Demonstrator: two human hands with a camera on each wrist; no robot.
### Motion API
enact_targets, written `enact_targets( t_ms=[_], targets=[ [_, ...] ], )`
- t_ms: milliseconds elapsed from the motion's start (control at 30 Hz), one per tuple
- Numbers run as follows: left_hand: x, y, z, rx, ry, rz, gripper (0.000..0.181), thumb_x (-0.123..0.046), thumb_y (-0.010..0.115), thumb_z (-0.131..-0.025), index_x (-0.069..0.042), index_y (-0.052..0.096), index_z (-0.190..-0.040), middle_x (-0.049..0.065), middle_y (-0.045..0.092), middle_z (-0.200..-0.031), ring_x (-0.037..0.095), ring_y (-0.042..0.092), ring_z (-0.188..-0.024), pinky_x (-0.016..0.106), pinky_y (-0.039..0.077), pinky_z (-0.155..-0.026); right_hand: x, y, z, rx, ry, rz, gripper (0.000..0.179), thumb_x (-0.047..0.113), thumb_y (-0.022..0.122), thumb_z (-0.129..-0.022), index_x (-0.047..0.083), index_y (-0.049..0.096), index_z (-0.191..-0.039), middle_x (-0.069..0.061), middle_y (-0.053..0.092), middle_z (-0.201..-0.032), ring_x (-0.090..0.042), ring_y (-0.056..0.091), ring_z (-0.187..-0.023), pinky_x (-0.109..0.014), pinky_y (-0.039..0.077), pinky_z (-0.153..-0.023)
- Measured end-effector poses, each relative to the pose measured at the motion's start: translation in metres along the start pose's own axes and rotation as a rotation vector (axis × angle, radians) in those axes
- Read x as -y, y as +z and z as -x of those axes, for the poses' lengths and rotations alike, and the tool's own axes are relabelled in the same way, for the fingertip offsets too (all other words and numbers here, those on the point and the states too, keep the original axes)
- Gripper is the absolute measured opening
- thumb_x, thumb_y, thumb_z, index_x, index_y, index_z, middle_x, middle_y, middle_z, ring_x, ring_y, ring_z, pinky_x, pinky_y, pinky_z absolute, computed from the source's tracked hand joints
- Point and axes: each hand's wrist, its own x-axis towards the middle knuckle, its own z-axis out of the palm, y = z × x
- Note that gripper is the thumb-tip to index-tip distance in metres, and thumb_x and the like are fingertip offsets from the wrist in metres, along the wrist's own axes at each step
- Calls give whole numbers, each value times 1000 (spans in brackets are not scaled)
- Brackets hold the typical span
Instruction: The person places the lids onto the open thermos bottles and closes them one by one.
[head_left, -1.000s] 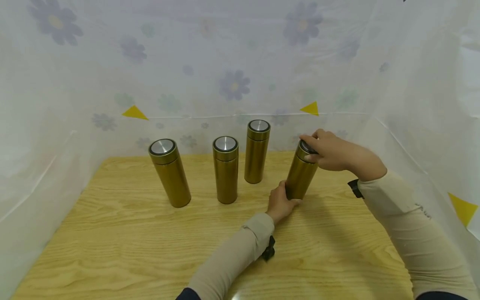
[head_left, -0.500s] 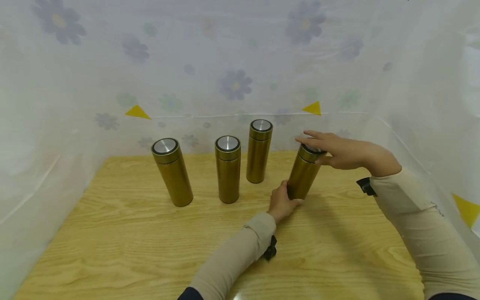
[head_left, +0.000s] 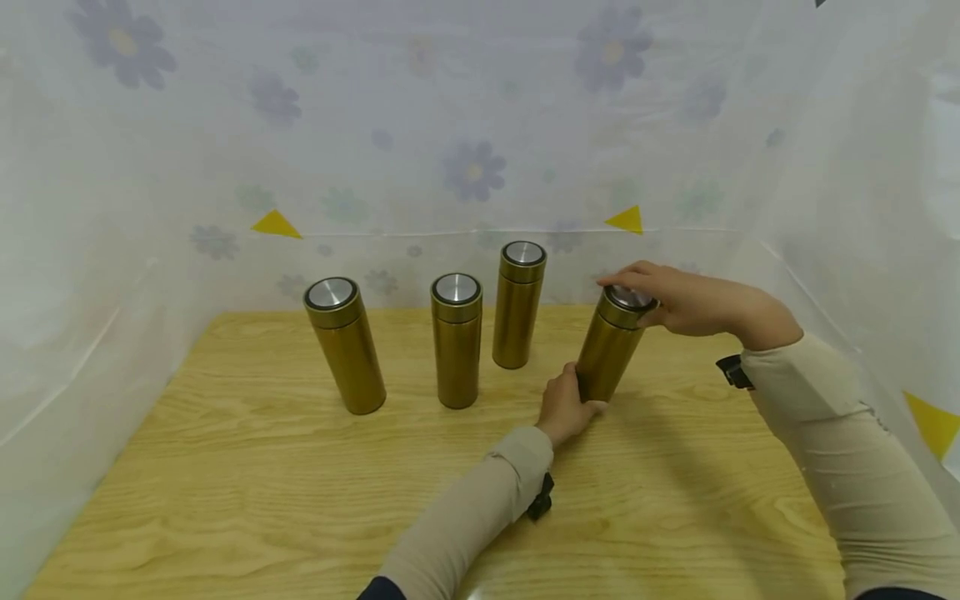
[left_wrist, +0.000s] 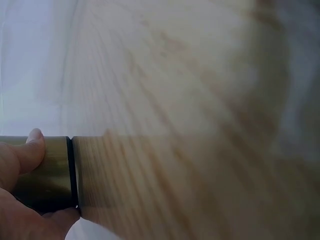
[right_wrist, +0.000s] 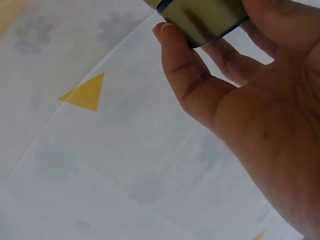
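Note:
A golden thermos flask (head_left: 609, 348) with a silver-topped lid stands at the right of the wooden table. My left hand (head_left: 564, 408) grips it low down, thumb on the near side. In the left wrist view, the flask's lower body (left_wrist: 50, 172) and dark base rim lie between thumb and fingers. Over the top is my right hand (head_left: 686, 300), its fingers and thumb around the lid (head_left: 628, 302). The right wrist view has the curled fingers (right_wrist: 182, 65) at the lid's side. The lid sits on the flask.
More golden flasks stand upright with lids on: one at the left (head_left: 347, 350), one in the middle (head_left: 457, 346), and one farther back (head_left: 517, 308). Behind the table (head_left: 300, 483) hangs a pale flowered sheet (head_left: 420, 108) with yellow triangles.
Half a second ago my right hand's fingers were spread straighter over the lid, after gripping it earlier; now they are curled round it again. The left hand keeps its hold.

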Motion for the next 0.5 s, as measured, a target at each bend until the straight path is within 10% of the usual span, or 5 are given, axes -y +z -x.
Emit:
enact_targets(
  t_ms=[500],
  targets=[
    [-2,1,0,3,-4,-3,69,-27,80,-79,-9,46,-136,11,62,-122,23,62,-107,32,53,-89,10,4,-2,24,183,-51,60,9,54,-98,6,25,-150,-27,37,-128,-42,47,-114,-57,45,-90]
  ],
)
